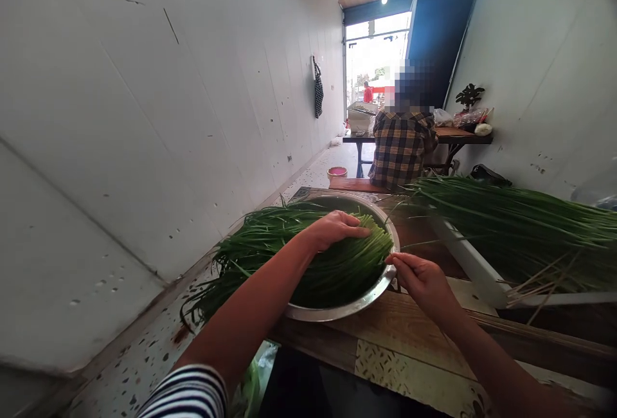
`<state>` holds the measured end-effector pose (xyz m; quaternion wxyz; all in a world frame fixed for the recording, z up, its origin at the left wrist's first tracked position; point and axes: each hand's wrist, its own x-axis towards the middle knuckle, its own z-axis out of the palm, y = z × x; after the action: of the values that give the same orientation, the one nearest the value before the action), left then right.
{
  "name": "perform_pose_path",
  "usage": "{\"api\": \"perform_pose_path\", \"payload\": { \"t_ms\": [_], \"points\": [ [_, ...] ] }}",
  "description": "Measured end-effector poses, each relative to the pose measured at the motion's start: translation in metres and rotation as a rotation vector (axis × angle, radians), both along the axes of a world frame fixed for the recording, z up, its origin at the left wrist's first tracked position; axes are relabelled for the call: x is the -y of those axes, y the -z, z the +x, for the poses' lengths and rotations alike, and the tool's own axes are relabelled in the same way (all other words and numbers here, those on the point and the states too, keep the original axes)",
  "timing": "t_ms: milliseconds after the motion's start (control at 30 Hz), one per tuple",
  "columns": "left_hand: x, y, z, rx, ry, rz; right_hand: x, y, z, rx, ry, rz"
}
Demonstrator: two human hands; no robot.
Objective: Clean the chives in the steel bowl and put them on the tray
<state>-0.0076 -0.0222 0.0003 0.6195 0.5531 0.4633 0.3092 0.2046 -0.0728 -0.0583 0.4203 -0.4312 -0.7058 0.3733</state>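
Observation:
A round steel bowl point(359, 302) sits on the wooden table point(405, 334) in front of me. A thick bundle of long green chives point(270, 244) lies across the bowl, its leaf ends hanging over the left rim. My left hand point(332, 228) lies flat on top of the bundle, fingers stretched out and pressing the stalks. My right hand point(420, 276) is at the bowl's right rim, by the cut ends of the stalks, fingers curled together in a loose pinch. What the fingers hold, if anything, I cannot make out.
A large heap of chives point(511, 225) lies on a white board point(470, 263) at the right. A person in a plaid shirt point(401, 148) sits ahead with their back to me at another table point(457, 136). White walls close in on both sides; a pink basin point(337, 172) is on the floor.

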Motion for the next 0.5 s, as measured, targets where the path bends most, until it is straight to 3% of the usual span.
{"api": "perform_pose_path", "payload": {
  "t_ms": [367,500],
  "points": [
    [0.0,0.006,0.005,-0.081,0.052,0.052,0.004,0.001,-0.008,-0.053,0.016,-0.021],
    [-0.002,0.002,0.007,-0.14,-0.002,0.116,-0.003,0.007,-0.006,-0.051,0.012,-0.089]
  ]
}}
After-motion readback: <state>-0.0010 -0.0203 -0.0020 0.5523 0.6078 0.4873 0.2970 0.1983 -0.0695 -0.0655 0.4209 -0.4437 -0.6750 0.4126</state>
